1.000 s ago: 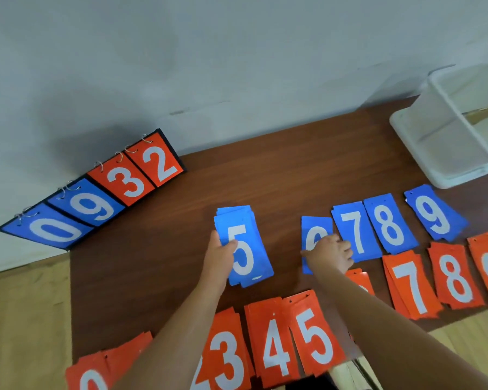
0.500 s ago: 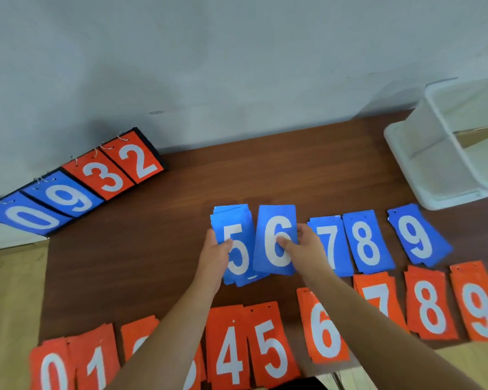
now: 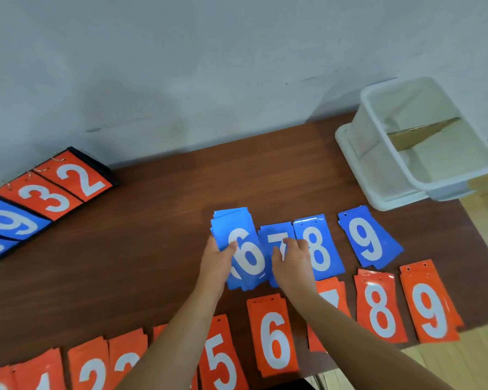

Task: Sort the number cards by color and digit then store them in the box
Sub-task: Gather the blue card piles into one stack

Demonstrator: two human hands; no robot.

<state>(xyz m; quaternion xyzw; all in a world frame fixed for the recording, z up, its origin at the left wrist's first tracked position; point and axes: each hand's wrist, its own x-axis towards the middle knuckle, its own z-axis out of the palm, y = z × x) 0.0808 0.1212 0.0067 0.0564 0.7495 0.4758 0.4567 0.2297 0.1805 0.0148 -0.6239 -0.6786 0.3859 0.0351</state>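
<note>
Dark wooden table (image 3: pixel 152 249) pushed against a grey wall (image 3: pixel 237 66), with pale wood floor (image 3: pixel 479 361) past its right end. Far left lies one flip scoreboard (image 3: pixel 54 190) with four panels, the leftmost cut off by the frame. My left hand (image 3: pixel 216 263) grips the blue stack (image 3: pixel 237 229), a 6 on top, my thumb across its face. My right hand (image 3: pixel 292 263) lies bent-fingered on the blue 7 pile (image 3: pixel 275 232); whether it pinches a card I cannot tell. Just beside it are the blue 8 pile (image 3: pixel 317 243) and the blue 9 pile (image 3: pixel 368 237). In the orange row (image 3: pixel 273 339) in front, I can read 2, 5, 6, 8 and 9 – the others are under my forearms or cropped. One white box (image 3: pixel 378 164) with a cardboard divider stands far right, well apart from the stack.
</note>
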